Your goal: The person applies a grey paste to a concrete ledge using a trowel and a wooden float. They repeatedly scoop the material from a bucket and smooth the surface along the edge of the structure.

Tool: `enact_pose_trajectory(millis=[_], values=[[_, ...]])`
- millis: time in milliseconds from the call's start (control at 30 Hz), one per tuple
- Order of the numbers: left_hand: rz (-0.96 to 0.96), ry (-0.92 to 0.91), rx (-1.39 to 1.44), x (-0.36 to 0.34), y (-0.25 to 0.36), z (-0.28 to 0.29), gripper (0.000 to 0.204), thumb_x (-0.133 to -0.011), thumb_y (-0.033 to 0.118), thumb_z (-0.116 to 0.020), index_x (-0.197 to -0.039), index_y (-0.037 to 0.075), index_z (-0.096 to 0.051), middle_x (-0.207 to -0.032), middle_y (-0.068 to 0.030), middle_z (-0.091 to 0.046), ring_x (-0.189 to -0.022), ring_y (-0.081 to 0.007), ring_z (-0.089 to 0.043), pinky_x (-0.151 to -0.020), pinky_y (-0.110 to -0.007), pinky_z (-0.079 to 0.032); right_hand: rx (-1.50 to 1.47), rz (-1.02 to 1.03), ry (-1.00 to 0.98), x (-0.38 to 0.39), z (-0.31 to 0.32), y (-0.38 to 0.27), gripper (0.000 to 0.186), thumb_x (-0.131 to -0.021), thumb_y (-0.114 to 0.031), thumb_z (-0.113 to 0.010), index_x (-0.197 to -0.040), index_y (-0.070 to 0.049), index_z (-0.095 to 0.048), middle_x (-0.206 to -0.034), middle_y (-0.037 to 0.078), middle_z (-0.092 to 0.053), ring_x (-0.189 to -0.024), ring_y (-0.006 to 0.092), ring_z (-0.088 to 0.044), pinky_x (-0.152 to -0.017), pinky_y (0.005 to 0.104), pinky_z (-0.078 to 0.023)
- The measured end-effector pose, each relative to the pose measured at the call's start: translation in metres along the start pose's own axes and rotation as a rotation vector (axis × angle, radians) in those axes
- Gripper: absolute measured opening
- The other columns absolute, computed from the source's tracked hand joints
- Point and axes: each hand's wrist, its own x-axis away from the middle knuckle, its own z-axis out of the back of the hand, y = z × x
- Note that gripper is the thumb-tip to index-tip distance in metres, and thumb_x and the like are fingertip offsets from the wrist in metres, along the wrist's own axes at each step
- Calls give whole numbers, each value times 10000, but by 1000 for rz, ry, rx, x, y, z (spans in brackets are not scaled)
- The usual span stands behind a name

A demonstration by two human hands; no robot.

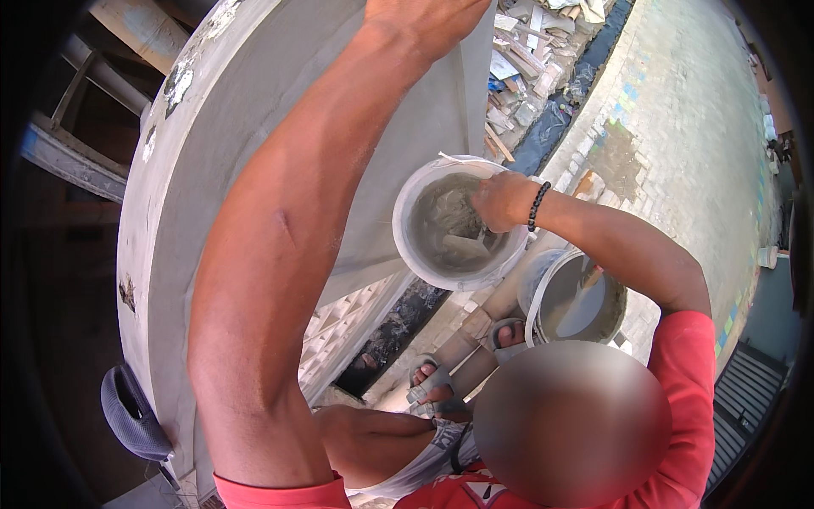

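My right hand point(502, 202), with a dark beaded bracelet at the wrist, reaches into a white bucket point(409, 254) of wet grey mortar point(441, 212). Its fingers are curled round what looks like a trowel point(468, 246), whose flat blade lies in the mortar; the handle is hidden by the hand. My left arm stretches far up in front of a smooth grey cement wall point(246, 110). Only the back of my left hand point(428, 21) shows at the top edge, its fingers cut off, so what it touches or holds cannot be seen.
A second bucket point(534, 314) of greyish water, with a wooden-handled tool point(591, 277) in it, stands beside the first. Broken rubble point(521, 64) lines a dark drain point(543, 131). Pale paving point(678, 110) stretches right. A dark mesh object point(134, 416) hangs at the wall's lower left.
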Motion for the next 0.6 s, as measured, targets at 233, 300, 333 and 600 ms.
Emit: enact_pose_trajectory(millis=[233, 300, 333, 600], values=[[5, -39, 17, -4, 1, 4, 328, -944, 112, -528, -1231, 36, -667, -1509, -56, -429, -969, -239, -631, -840, -412, -450, -152, 12, -22, -26, -35, 8, 279, -770, -164, -637, -962, -2, -756, -1037, 197, -731, -974, 345, -704, -840, 430, -558], [6, -29, 24, -3, 2, 2, 319, -948, 113, -526, -1222, 39, -672, -1503, -55, -431, -971, -235, -629, -840, -410, -449, -228, 0, -139, -22, -32, 12, 269, -758, -195, -660, -905, 8, -757, -967, 197, -735, -922, 334, -708, -810, 426, -555], [8, -25, 24, -3, 1, 3, 315, -950, 113, -525, -1218, 41, -674, -1500, -55, -432, -972, -232, -628, -840, -410, -449, -262, -4, -197, -18, -26, 13, 270, -752, -211, -672, -876, 13, -758, -932, 196, -738, -896, 328, -711, -795, 424, -553], [7, -67, 4, -4, 1, 5, 306, -944, 107, -531, -1205, 44, -679, -1512, -57, -415, -964, -228, -624, -840, -410, -446, -494, -5, -282, -17, -34, 40, 342, -760, -316, -717, -790, 25, -721, -652, 159, -677, -578, 269, -655, -589, 419, -526]])
